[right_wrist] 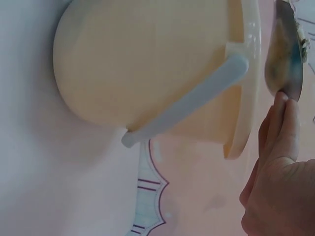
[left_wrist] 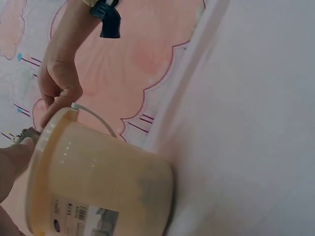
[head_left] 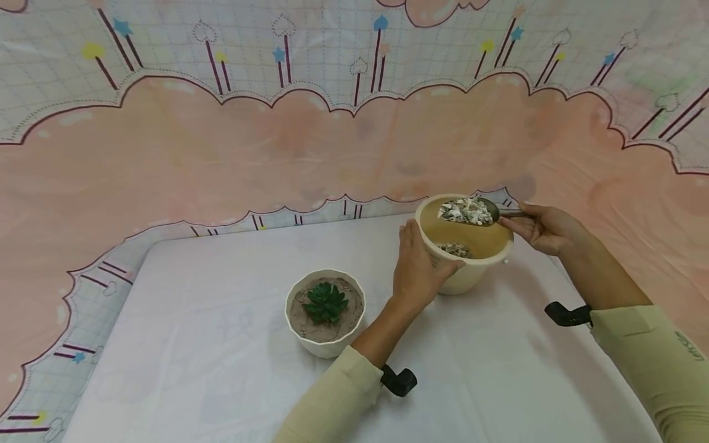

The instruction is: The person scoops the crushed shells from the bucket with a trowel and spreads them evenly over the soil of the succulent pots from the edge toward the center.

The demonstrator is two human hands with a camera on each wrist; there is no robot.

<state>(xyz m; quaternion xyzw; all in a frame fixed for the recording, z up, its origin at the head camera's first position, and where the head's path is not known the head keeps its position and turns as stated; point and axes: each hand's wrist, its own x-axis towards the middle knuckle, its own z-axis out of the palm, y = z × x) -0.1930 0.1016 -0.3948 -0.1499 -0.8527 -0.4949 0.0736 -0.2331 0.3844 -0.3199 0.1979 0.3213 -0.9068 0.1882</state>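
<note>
A cream plastic bucket (head_left: 468, 277) stands on the white table, tilted a little toward me. My left hand (head_left: 416, 271) grips its near left side, with the thumb over the rim. Above the bucket's mouth, my right hand (head_left: 548, 229) holds a metal scoop (head_left: 492, 209) by its handle. The scoop is heaped with pale, mixed-colour gravel (head_left: 465, 211). More gravel (head_left: 456, 250) lies at the bottom of the bucket. In the right wrist view, the underside of the scoop (right_wrist: 285, 54) shows beside the bucket's rim, and the bucket's pale handle (right_wrist: 189, 101) hangs down its side.
Left of my left forearm stands a white faceted pot (head_left: 324, 349) with a green succulent (head_left: 325, 302) in grey-brown soil. The white table (head_left: 194, 320) ends behind the bucket at a pink patterned cloth (head_left: 249, 160). A label (left_wrist: 83, 216) is on the bucket's side.
</note>
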